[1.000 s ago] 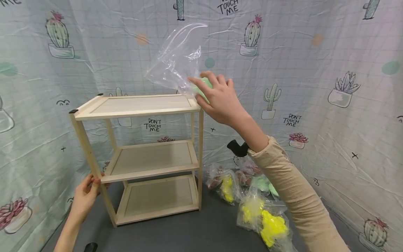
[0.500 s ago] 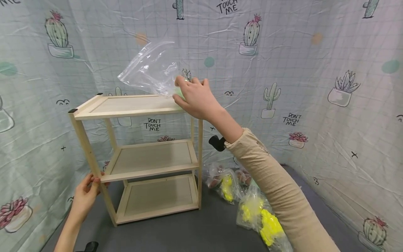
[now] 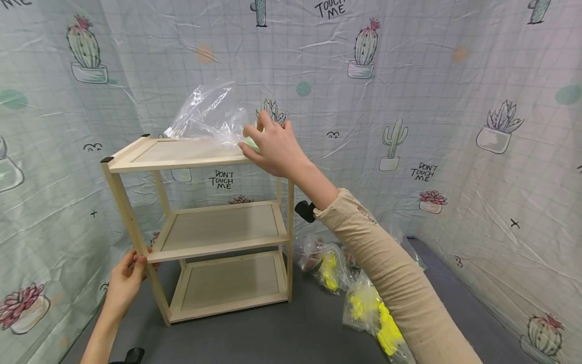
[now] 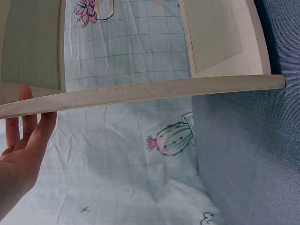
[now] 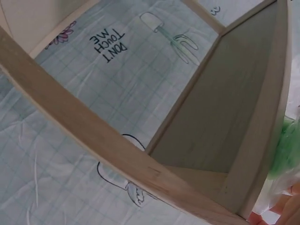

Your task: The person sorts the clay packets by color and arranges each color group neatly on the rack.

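A pale wooden three-tier shelf [image 3: 218, 248] stands on the dark tabletop. My left hand [image 3: 125, 277] grips its front left post at the height of the middle tier; in the left wrist view the fingers [image 4: 43, 129] curl round the post. Over the right part of the top tier, my right hand [image 3: 275, 146] holds a clear plastic bag [image 3: 204, 114] with something light green inside, fingers bent round the green part. The bag's loose end spreads leftward above the top board. In the right wrist view the green contents [image 5: 287, 147] show beside the top board's edge, and most of the hand is cut off.
Right of the shelf lie several clear bags, some with yellow contents [image 3: 388, 331] and one with reddish contents [image 3: 311, 253]. My right sleeve [image 3: 386, 268] partly covers them. A cactus-print sheet [image 3: 336, 111] hangs behind and at both sides.
My right hand has moved left and down with the green bag, from the shelf's right edge to over the top board. The bag's loose end has sunk toward the board. My left hand stays put.
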A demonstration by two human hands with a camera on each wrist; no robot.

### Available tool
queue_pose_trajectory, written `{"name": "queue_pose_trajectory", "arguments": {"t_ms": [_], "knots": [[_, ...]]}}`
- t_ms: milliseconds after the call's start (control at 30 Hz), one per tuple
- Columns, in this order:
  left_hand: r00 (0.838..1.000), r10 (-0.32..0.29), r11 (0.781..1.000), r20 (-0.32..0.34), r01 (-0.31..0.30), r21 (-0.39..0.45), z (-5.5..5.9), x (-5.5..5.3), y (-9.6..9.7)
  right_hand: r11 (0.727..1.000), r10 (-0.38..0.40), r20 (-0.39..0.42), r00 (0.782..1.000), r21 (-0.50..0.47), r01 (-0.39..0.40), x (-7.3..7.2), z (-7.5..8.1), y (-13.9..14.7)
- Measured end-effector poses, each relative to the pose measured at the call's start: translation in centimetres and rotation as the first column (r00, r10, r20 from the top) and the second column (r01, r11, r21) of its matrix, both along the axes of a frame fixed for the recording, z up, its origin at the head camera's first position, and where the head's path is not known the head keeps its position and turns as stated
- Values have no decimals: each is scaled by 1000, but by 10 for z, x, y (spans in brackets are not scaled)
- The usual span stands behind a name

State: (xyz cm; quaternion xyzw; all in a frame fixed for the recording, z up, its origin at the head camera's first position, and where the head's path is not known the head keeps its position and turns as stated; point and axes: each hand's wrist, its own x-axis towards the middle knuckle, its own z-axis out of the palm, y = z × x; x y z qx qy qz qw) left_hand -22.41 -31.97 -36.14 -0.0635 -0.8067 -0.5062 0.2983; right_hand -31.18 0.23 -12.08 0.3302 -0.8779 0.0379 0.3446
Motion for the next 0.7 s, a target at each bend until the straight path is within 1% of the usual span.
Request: {"name": "queue_pose_trajectory", "arguments": {"t_ms": [167,267,367,500,567,633,700], "knots": [[1000,4,1000,1,-4,1,0,0,0,1000,-6,-40,999,28,8,2,-9,2],[1000,13,1000,5,-13,-2,-1,0,-1,999,-7,-78,997,44,10,4,-17,6],[1000,27,1000,5,-27,-11,-2,1,-2,999,11,-108,994,42,-6,6,-27,11],[1000,17,1000,-1,-17,-2,-2,1,-3,998,62,-148,987,12,-61,5,-38,19],[1000,20,1000,3,-20,-6,-1,0,-3,995,94,-198,976,-15,-98,4,-43,21],[1000,23,1000,7,-23,-12,-1,0,-2,989,118,-270,956,-50,-136,1,-47,23],[999,32,999,12,-32,-21,-1,-2,-2,986,116,-336,935,-77,-151,-2,-50,24]]}}
